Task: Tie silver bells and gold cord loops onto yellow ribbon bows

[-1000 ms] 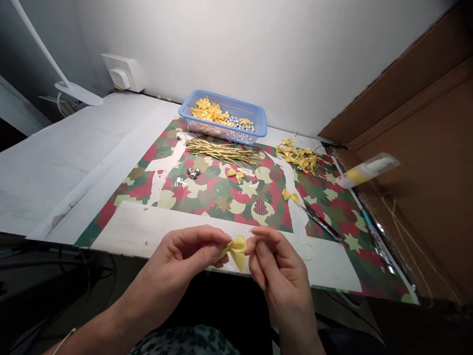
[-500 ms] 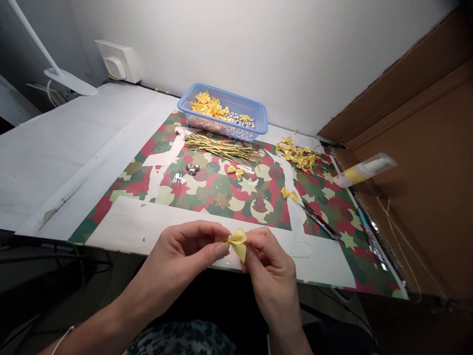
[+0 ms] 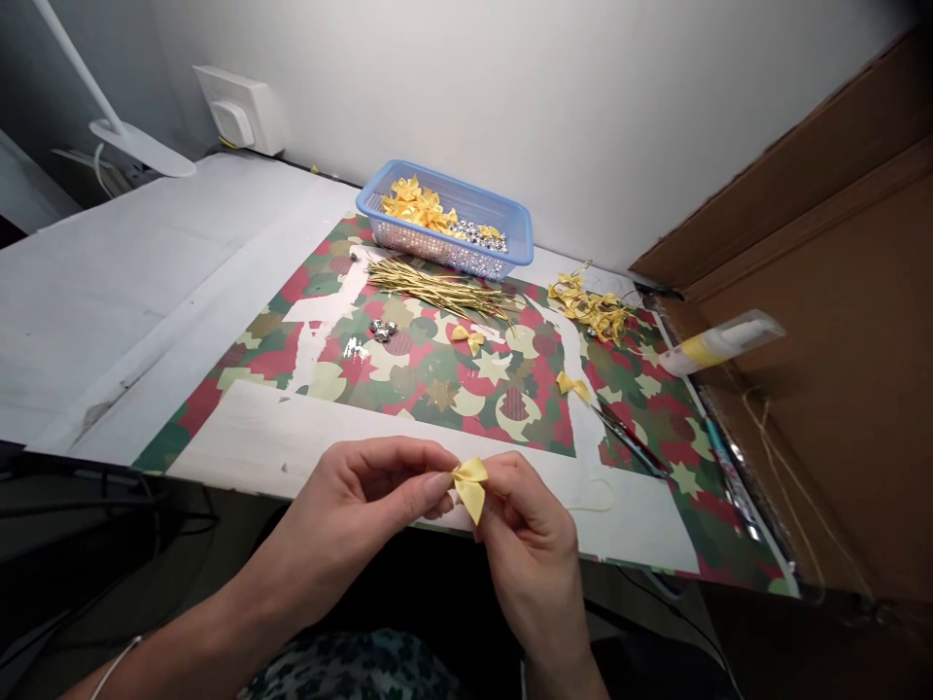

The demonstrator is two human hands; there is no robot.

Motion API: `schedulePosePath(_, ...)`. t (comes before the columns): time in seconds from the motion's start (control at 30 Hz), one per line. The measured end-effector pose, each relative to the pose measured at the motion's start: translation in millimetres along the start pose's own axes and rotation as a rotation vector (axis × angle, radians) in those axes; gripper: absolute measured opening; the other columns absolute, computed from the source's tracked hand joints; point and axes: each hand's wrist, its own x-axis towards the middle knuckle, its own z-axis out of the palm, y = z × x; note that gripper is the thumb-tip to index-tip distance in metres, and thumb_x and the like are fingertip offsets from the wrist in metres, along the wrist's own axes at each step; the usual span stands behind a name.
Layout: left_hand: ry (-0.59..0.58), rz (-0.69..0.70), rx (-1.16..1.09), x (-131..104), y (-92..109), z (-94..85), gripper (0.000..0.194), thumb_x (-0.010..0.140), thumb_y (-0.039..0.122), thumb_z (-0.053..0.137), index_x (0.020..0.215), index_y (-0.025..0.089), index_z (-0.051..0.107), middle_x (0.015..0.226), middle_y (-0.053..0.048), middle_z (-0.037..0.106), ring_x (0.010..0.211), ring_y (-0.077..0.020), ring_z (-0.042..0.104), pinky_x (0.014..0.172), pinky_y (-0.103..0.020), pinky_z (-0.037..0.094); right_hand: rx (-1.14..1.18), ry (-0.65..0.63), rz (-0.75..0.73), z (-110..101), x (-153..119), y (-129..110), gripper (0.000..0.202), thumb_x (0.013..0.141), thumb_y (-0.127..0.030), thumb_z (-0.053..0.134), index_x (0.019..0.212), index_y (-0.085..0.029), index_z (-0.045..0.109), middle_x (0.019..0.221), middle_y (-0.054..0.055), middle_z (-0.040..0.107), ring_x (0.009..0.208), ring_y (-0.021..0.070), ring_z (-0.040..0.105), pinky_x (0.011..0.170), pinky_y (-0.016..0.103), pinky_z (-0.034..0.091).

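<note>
A yellow ribbon bow (image 3: pixel 470 489) is held between both hands above the table's front edge. My left hand (image 3: pixel 386 491) pinches its left side between thumb and index finger. My right hand (image 3: pixel 529 530) has its fingers closed on the bow's right side; the fingertips are partly hidden behind the ribbon. Beyond the hands, one loose yellow bow (image 3: pixel 468 339) lies on the patterned paper, and a second loose bow (image 3: pixel 574 388) lies to the right. A small cluster of silver bells (image 3: pixel 383 331) sits to the left.
A blue basket (image 3: pixel 521 255) with yellow bows and silver bells stands against the wall. Before it lies a bundle of gold ties (image 3: pixel 437 290). Further right are a pile of bows with ties (image 3: pixel 594 309), tweezers or scissors (image 3: pixel 633 442), a clear bottle (image 3: pixel 721 342) and cardboard (image 3: pixel 823 292).
Both hands keep hold of the bow, which has turned slightly so that more of its tails face me. The camera view has shifted a little.
</note>
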Motion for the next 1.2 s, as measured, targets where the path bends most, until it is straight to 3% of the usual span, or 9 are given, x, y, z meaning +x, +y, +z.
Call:
schedulePosePath(0.27, -0.005, -0.028, 0.027, -0.7, -1.1, -1.7, 0.006, 0.091, 0.028, 0.079, 0.093, 0.029, 0.085, 0.085, 0.003, 0.08, 0.08, -0.0094, 0.069, 0.074, -0.012, 0.054, 0.004, 0.037, -0.085, 1.4, -1.8, 2.5, 0.029, 0.097, -0.009, 0.061, 0.102, -0.032, 0.077, 0.086, -0.001, 0.061, 0.076, 0.013, 0.06, 0.064, 0.023, 0.047)
schedulePosePath(0.6, -0.068, -0.122, -0.146, -0.8, 2.5, 1.3, 0.007, 0.089, 0.026, 0.081, 0.092, 0.022, 0.084, 0.08, 0.0, 0.078, 0.077, -0.0107, 0.067, 0.072, -0.015, 0.054, -0.003, 0.044, -0.146, 0.1, -2.4, 3.4, 0.031, 0.093, -0.004, 0.065, 0.1, -0.032, 0.078, 0.083, -0.002, 0.059, 0.073, 0.013, 0.057, 0.062, 0.023, 0.045)
schedulePosePath(1.2, -0.068, -0.119, -0.144, -4.7, 2.9, 3.3, 0.007, 0.089, 0.027, 0.081, 0.091, 0.022, 0.085, 0.078, 0.0, 0.077, 0.075, -0.0098, 0.064, 0.071, -0.014, 0.051, -0.027, 0.015, -0.209, -1.5, -1.1, 2.2, 0.038, 0.094, -0.002, 0.058, 0.106, -0.033, 0.077, 0.087, 0.0, 0.06, 0.074, 0.0136, 0.06, 0.062, 0.023, 0.047)
